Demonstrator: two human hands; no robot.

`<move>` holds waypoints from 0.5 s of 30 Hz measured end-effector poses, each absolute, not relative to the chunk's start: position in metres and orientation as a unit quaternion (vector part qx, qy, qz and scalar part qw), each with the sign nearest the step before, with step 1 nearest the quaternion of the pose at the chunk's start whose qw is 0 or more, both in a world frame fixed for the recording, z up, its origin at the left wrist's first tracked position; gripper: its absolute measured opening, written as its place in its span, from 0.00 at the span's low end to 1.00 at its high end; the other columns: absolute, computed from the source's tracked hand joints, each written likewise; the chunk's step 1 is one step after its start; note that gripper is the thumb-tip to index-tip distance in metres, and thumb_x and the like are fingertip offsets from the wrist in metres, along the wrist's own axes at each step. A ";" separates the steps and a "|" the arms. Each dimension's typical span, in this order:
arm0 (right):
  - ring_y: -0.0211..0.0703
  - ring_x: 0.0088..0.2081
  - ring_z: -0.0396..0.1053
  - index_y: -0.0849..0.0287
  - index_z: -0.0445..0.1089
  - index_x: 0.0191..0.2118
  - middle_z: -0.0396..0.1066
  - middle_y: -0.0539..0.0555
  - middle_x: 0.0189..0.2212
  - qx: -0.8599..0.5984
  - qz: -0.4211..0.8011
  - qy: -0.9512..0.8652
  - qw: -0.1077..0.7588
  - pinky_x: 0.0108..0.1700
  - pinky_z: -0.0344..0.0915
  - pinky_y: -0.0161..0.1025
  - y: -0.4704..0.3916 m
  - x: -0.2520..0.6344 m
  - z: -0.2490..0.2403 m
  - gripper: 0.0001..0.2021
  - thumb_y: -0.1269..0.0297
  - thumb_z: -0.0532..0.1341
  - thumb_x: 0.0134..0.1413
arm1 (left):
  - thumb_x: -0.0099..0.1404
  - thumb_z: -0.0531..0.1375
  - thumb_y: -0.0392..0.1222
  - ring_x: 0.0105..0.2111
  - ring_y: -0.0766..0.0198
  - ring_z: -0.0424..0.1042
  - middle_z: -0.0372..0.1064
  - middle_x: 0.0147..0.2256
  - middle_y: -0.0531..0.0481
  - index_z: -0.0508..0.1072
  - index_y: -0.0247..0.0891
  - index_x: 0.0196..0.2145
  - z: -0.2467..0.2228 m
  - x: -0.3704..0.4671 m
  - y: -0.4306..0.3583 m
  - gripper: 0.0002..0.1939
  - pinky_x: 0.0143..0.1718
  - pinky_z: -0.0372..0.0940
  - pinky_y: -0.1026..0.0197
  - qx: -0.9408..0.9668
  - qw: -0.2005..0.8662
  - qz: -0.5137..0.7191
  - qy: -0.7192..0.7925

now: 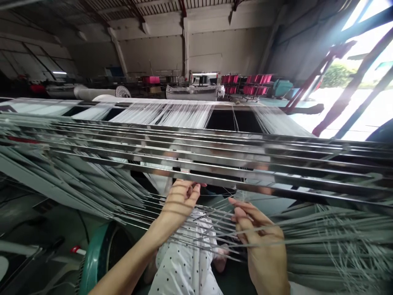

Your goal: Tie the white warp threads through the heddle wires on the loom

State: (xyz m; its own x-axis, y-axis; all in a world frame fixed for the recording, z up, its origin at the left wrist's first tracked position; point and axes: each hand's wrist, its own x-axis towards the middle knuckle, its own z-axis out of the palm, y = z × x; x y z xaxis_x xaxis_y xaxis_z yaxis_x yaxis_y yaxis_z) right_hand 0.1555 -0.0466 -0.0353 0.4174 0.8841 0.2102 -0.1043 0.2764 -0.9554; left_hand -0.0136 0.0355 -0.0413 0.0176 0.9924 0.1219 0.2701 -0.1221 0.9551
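My left hand [182, 198] reaches up under the metal bars [215, 176] of a weaving loom, its thumb and fingers pinched together. A fine white thread [215, 195] runs sideways from near those fingertips toward my right hand [260, 235]. The fingers of my right hand are bent among thin flat heddles [221, 229], with the fingertips pointing left; what they grip is too fine to make out. More heddles [337, 241] are bunched at the right, and another dense group [92, 176] hangs at the left. Between the two hands is a gap of about a hand's width.
White warp threads [184, 114] stretch over the loom's back beam. A green round machine part [98, 254] stands at lower left, near my legs in dotted white cloth [190, 266]. Farther back are pink spools [258, 84] on racks and a large white roll [95, 93].
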 end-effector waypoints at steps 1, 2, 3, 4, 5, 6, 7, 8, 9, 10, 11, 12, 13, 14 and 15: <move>0.35 0.24 0.64 0.54 0.81 0.33 0.78 0.58 0.39 -0.478 0.369 -0.392 0.694 0.20 0.57 0.30 -0.045 0.154 -0.034 0.05 0.59 0.71 0.50 | 0.64 0.63 0.45 0.46 0.56 0.72 0.74 0.41 0.47 0.77 0.42 0.42 -0.041 -0.014 0.034 0.09 0.50 0.68 0.55 0.595 0.388 0.456 0.536; 0.32 0.21 0.60 0.54 0.81 0.33 0.78 0.58 0.38 -0.475 0.378 -0.382 0.696 0.18 0.54 0.29 -0.044 0.153 -0.034 0.06 0.59 0.71 0.50 | 0.65 0.63 0.45 0.47 0.56 0.72 0.73 0.43 0.46 0.76 0.41 0.43 -0.040 -0.015 0.034 0.10 0.50 0.68 0.53 0.597 0.383 0.453 0.540; 0.30 0.20 0.57 0.55 0.81 0.34 0.78 0.58 0.34 -0.474 0.387 -0.375 0.697 0.18 0.51 0.29 -0.044 0.152 -0.033 0.07 0.58 0.71 0.50 | 0.66 0.62 0.45 0.46 0.57 0.72 0.73 0.44 0.46 0.75 0.40 0.45 -0.039 -0.016 0.035 0.10 0.49 0.69 0.52 0.599 0.382 0.448 0.543; 0.29 0.19 0.53 0.56 0.81 0.34 0.76 0.56 0.30 -0.472 0.397 -0.370 0.695 0.18 0.48 0.28 -0.044 0.150 -0.032 0.08 0.58 0.72 0.50 | 0.68 0.61 0.45 0.44 0.57 0.73 0.72 0.45 0.45 0.74 0.39 0.46 -0.038 -0.018 0.037 0.11 0.47 0.70 0.52 0.600 0.384 0.443 0.544; 0.28 0.18 0.51 0.56 0.81 0.34 0.74 0.54 0.26 -0.470 0.408 -0.367 0.691 0.17 0.47 0.28 -0.044 0.150 -0.032 0.09 0.57 0.72 0.49 | 0.69 0.60 0.45 0.43 0.58 0.73 0.72 0.46 0.45 0.73 0.37 0.47 -0.037 -0.018 0.040 0.12 0.45 0.71 0.52 0.603 0.387 0.437 0.544; 0.27 0.17 0.50 0.57 0.80 0.34 0.71 0.52 0.22 -0.466 0.420 -0.364 0.689 0.18 0.45 0.28 -0.045 0.149 -0.031 0.10 0.57 0.72 0.49 | 0.70 0.60 0.45 0.41 0.59 0.74 0.72 0.46 0.45 0.72 0.36 0.48 -0.036 -0.018 0.043 0.13 0.42 0.72 0.52 0.605 0.392 0.431 0.542; 0.27 0.17 0.49 0.57 0.80 0.34 0.69 0.51 0.21 -0.462 0.429 -0.361 0.687 0.18 0.45 0.27 -0.046 0.149 -0.030 0.10 0.57 0.72 0.49 | 0.71 0.60 0.45 0.40 0.59 0.74 0.72 0.46 0.45 0.72 0.35 0.48 -0.035 -0.018 0.044 0.13 0.41 0.72 0.53 0.608 0.397 0.425 0.540; 0.27 0.17 0.49 0.57 0.79 0.34 0.69 0.50 0.20 -0.460 0.435 -0.358 0.687 0.18 0.45 0.27 -0.047 0.149 -0.030 0.11 0.57 0.72 0.48 | 0.70 0.60 0.45 0.39 0.60 0.74 0.72 0.44 0.46 0.72 0.35 0.47 -0.035 -0.017 0.044 0.12 0.41 0.72 0.54 0.610 0.402 0.421 0.537; 0.27 0.17 0.50 0.58 0.79 0.33 0.69 0.50 0.20 -0.459 0.436 -0.356 0.687 0.17 0.46 0.27 -0.048 0.149 -0.029 0.10 0.57 0.73 0.48 | 0.68 0.62 0.44 0.39 0.60 0.74 0.73 0.42 0.46 0.74 0.36 0.45 -0.034 -0.016 0.043 0.11 0.41 0.72 0.54 0.612 0.405 0.420 0.535; 0.28 0.17 0.52 0.57 0.78 0.33 0.69 0.51 0.21 -0.463 0.435 -0.355 0.686 0.18 0.48 0.26 -0.049 0.149 -0.029 0.10 0.57 0.73 0.48 | 0.67 0.63 0.43 0.39 0.59 0.75 0.74 0.40 0.47 0.75 0.36 0.43 -0.034 -0.015 0.042 0.10 0.42 0.71 0.55 0.611 0.406 0.421 0.533; 0.29 0.18 0.55 0.57 0.78 0.33 0.70 0.51 0.21 -0.467 0.431 -0.357 0.684 0.18 0.51 0.26 -0.049 0.150 -0.028 0.10 0.57 0.73 0.48 | 0.65 0.64 0.42 0.39 0.59 0.75 0.74 0.37 0.48 0.76 0.38 0.40 -0.034 -0.015 0.041 0.08 0.43 0.71 0.57 0.609 0.406 0.424 0.533; 0.31 0.20 0.60 0.57 0.78 0.33 0.71 0.51 0.22 -0.470 0.427 -0.361 0.683 0.20 0.54 0.26 -0.050 0.150 -0.027 0.10 0.58 0.73 0.48 | 0.63 0.64 0.42 0.39 0.59 0.75 0.74 0.35 0.49 0.77 0.39 0.39 -0.034 -0.015 0.040 0.07 0.43 0.70 0.59 0.605 0.407 0.428 0.534; 0.33 0.23 0.64 0.56 0.78 0.33 0.72 0.52 0.24 -0.470 0.423 -0.367 0.682 0.22 0.59 0.26 -0.050 0.150 -0.027 0.09 0.58 0.73 0.48 | 0.62 0.64 0.41 0.39 0.59 0.75 0.74 0.34 0.50 0.77 0.41 0.39 -0.034 -0.015 0.040 0.07 0.42 0.69 0.60 0.600 0.409 0.433 0.534; 0.35 0.25 0.67 0.56 0.78 0.32 0.73 0.52 0.25 -0.468 0.416 -0.373 0.684 0.25 0.62 0.26 -0.050 0.149 -0.026 0.09 0.59 0.73 0.47 | 0.62 0.64 0.41 0.38 0.59 0.75 0.74 0.33 0.51 0.77 0.41 0.40 -0.034 -0.015 0.042 0.08 0.41 0.69 0.60 0.596 0.415 0.436 0.532; 0.36 0.27 0.69 0.56 0.78 0.32 0.74 0.52 0.27 -0.464 0.411 -0.378 0.687 0.27 0.63 0.27 -0.050 0.149 -0.026 0.08 0.60 0.73 0.47 | 0.62 0.63 0.41 0.36 0.60 0.75 0.74 0.31 0.51 0.77 0.41 0.41 -0.033 -0.015 0.043 0.09 0.40 0.69 0.61 0.592 0.425 0.436 0.527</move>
